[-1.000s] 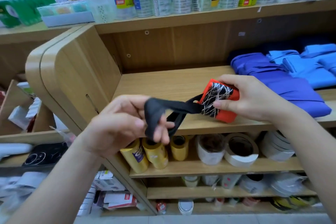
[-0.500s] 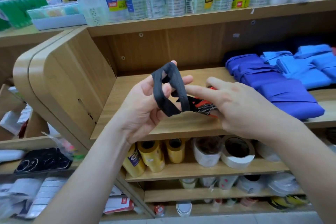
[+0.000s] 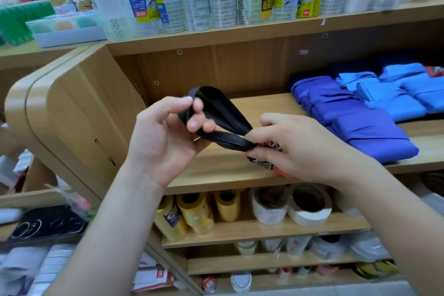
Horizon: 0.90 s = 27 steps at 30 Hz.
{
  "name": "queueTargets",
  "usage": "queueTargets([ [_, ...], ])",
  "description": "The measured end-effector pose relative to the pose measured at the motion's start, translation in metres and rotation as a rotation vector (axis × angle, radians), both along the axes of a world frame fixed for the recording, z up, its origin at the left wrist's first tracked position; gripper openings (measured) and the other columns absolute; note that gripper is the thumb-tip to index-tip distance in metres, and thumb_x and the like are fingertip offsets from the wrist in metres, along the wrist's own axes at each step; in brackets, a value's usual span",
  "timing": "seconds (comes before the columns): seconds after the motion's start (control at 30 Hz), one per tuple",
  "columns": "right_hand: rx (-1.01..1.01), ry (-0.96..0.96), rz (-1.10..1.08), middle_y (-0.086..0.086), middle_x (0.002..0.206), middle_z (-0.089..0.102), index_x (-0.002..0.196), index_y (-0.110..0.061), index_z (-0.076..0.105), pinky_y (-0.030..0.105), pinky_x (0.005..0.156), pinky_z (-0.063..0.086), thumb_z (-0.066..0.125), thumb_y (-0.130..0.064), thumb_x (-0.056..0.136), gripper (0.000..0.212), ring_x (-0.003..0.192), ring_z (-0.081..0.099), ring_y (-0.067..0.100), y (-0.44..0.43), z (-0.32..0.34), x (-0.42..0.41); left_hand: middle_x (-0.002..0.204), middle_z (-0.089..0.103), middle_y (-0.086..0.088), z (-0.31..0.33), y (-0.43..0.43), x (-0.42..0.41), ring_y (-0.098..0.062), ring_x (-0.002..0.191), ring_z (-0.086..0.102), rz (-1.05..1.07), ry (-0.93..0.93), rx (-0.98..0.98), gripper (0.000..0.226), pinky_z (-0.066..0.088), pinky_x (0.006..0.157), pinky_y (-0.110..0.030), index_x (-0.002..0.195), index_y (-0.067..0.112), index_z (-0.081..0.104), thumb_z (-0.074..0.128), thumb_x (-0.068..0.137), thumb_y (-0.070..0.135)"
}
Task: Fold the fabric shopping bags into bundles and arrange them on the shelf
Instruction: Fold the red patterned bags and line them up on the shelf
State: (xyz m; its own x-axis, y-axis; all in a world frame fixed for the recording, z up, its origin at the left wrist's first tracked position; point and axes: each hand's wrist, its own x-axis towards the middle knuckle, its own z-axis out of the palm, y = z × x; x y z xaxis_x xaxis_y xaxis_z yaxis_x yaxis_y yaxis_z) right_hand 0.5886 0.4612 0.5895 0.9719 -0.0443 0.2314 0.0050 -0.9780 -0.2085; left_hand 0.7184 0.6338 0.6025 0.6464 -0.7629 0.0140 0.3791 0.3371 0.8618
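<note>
Left hand [image 3: 165,137] seemingly pinches black strap [image 3: 223,113].

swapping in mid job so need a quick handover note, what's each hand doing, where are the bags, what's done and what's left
Left grip pinches the black strap loop, stretched out from the bundle.
Right grip holds the red patterned bundle over the shelf front.
Done: this bag is folded; blue folded bags lie on the shelf at right.
To do: probably wrap the strap round the bundle, then shelve it.
</note>
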Motion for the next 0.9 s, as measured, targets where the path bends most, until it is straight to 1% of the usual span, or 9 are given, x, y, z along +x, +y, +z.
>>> queueTargets([
  [0.13, 0.104, 0.093, 0.080, -0.012, 0.081, 0.050, 0.096, -0.042, 0.064, 0.030, 0.068, 0.042, 0.056, -0.041, 0.095, 0.009, 0.078, 0.051, 0.006, -0.009, 0.007, 0.003, 0.084, 0.072, -0.002, -0.002, 0.016, 0.015, -0.020, 0.092, 0.068, 0.106, -0.363, 0.486, 0.028, 0.051, 0.087, -0.037, 0.089, 0.018, 0.076, 0.061, 0.074, 0.036],
  [0.2, 0.144, 0.168, 0.107, -0.020, 0.086, 0.053, 0.083, -0.047, 0.054, 0.027, 0.073, 0.042, 0.057, -0.041, 0.095, 0.014, 0.084, 0.053, 0.003, -0.014, 0.010, 0.005, 0.100, 0.073, 0.004, 0.004, 0.024, 0.013, -0.015, 0.104, 0.066, 0.367, -0.655, 0.498, 0.040, 0.053, 0.092, -0.038, 0.113, 0.023, 0.069, 0.067, 0.075, 0.035],
  [0.27, 0.164, 0.237, 0.129, -0.024, 0.089, 0.055, 0.081, -0.050, 0.054, 0.026, 0.076, 0.042, 0.058, -0.042, 0.094, 0.016, 0.086, 0.055, 0.002, -0.017, 0.012, 0.007, 0.114, 0.066, 0.004, 0.016, 0.025, -0.002, -0.013, 0.112, 0.060, 0.495, -1.201, 0.322, 0.045, 0.050, 0.097, -0.039, 0.122, 0.020, 0.062, 0.072, 0.078, 0.027],
  [0.37, 0.161, 0.283, 0.156, -0.017, 0.104, 0.066, 0.109, -0.039, 0.067, 0.033, 0.085, 0.050, 0.061, -0.045, 0.092, 0.019, 0.096, 0.060, 0.006, -0.020, 0.006, 0.012, 0.133, 0.056, -0.004, 0.025, 0.003, -0.030, -0.025, 0.130, 0.048, 0.166, -2.083, 0.353, 0.067, 0.032, 0.113, -0.045, 0.135, 0.014, 0.052, 0.074, 0.077, 0.039],
  [0.43, 0.195, 0.358, 0.183, -0.016, 0.108, 0.066, 0.106, -0.043, 0.065, 0.031, 0.088, 0.050, 0.061, -0.047, 0.091, 0.015, 0.099, 0.060, 0.005, -0.021, 0.008, 0.012, 0.126, 0.061, 0.001, 0.017, -0.012, -0.030, -0.021, 0.127, 0.051, 0.021, -2.301, 0.609, 0.068, 0.019, 0.119, -0.045, 0.134, 0.020, 0.049, 0.070, 0.076, 0.049],
  [0.53, 0.382, 0.460, 0.265, -0.016, 0.098, 0.068, 0.088, -0.050, 0.063, 0.028, 0.083, 0.052, 0.064, -0.037, 0.092, 0.014, 0.092, 0.063, 0.005, -0.026, 0.013, 0.004, 0.086, 0.069, 0.011, 0.016, -0.008, -0.004, -0.011, 0.087, 0.064, -0.166, -2.119, 0.712, 0.019, 0.049, 0.097, -0.042, 0.101, 0.031, 0.066, 0.065, 0.084, 0.038],
  [0.63, 0.601, 0.464, 0.283, -0.006, 0.098, 0.072, 0.095, -0.035, 0.071, 0.031, 0.083, 0.056, 0.068, -0.030, 0.090, 0.008, 0.090, 0.069, 0.013, -0.037, 0.010, -0.001, 0.073, 0.069, 0.003, 0.021, 0.005, 0.016, -0.013, 0.068, 0.065, -0.522, -1.389, 0.515, 0.003, 0.055, 0.065, -0.034, 0.081, 0.022, 0.072, 0.075, 0.080, 0.021],
  [0.8, 0.873, 0.413, 0.368, 0.013, 0.095, 0.068, 0.102, -0.023, 0.070, 0.035, 0.077, 0.053, 0.068, -0.022, 0.088, 0.014, 0.084, 0.066, 0.031, -0.035, -0.004, 0.007, 0.062, 0.064, 0.004, 0.005, -0.001, 0.014, -0.009, 0.058, 0.059, -0.614, -0.531, -0.109, 0.016, 0.050, 0.067, -0.021, 0.077, 0.007, 0.067, 0.076, 0.078, 0.020],
  [0.9, 0.947, 0.402, 0.378, 0.006, 0.090, 0.066, 0.102, -0.021, 0.067, 0.030, 0.076, 0.053, 0.066, -0.019, 0.087, 0.015, 0.083, 0.065, 0.018, -0.033, -0.009, 0.011, 0.062, 0.063, 0.003, 0.000, -0.004, 0.008, -0.011, 0.063, 0.059, -0.436, -0.338, -0.254, 0.014, 0.052, 0.075, -0.025, 0.078, 0.011, 0.069, 0.079, 0.070, 0.018],
])
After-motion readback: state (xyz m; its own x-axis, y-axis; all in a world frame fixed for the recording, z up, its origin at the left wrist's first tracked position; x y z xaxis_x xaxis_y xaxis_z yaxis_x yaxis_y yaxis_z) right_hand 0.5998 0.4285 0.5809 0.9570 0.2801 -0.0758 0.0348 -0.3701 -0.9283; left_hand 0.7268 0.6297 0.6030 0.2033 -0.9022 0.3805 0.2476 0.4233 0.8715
